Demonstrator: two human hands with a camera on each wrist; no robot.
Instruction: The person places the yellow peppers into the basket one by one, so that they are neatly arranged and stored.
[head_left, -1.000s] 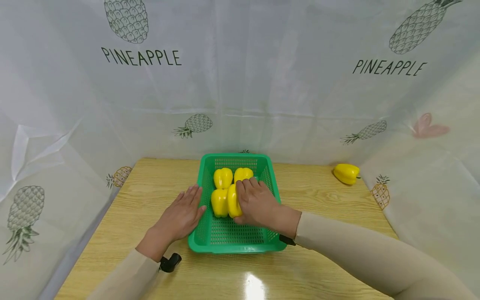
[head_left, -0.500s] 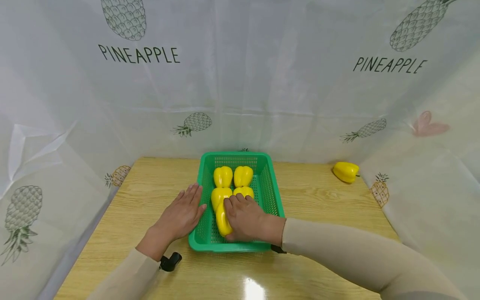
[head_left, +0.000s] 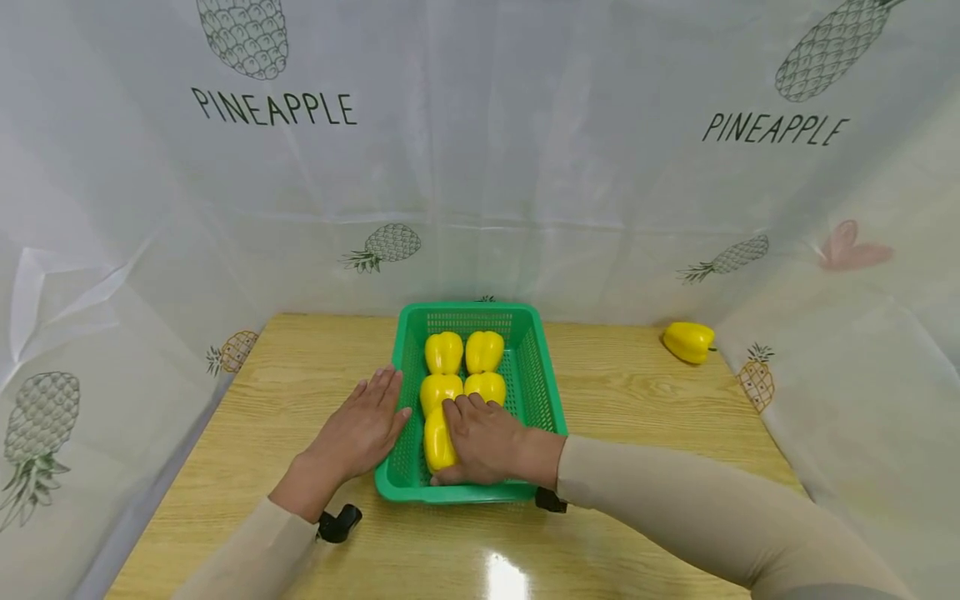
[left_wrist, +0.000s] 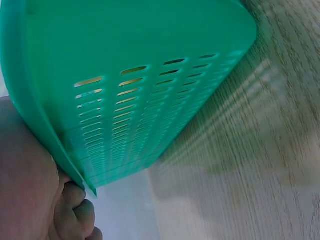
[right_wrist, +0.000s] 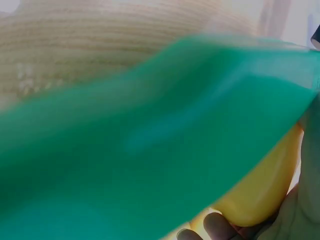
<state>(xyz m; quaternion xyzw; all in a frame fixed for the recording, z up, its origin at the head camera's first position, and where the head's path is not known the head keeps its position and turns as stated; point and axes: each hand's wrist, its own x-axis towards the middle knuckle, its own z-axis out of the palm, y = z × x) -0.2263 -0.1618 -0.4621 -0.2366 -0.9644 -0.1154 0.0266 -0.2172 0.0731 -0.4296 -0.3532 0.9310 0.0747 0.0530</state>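
A green plastic basket point(head_left: 465, 495) stands on the table with several yellow bell peppers in it, two side by side at the back point(head_left: 444, 352) and two in the middle row point(head_left: 486, 387). My right hand point(head_left: 483, 437) reaches into the front of the basket and grips a yellow bell pepper point(head_left: 438, 443) at the front left. The right wrist view has that pepper point(right_wrist: 260, 192) against the palm, partly hidden behind the blurred green rim. With fingers straight, my left hand point(head_left: 360, 429) rests along the basket's left rim; the left wrist view shows the slotted outer wall point(left_wrist: 150, 30) beside it.
One more yellow bell pepper point(head_left: 687, 342) lies on its side at the back right of the wooden table point(head_left: 622, 392). White curtains point(head_left: 480, 167) printed with pineapples close in the table at the back and both sides.
My right hand has left one pepper in the middle row's right spot and moved toward the front of the basket, now setting another pepper upright at front left. The left hand stays put.
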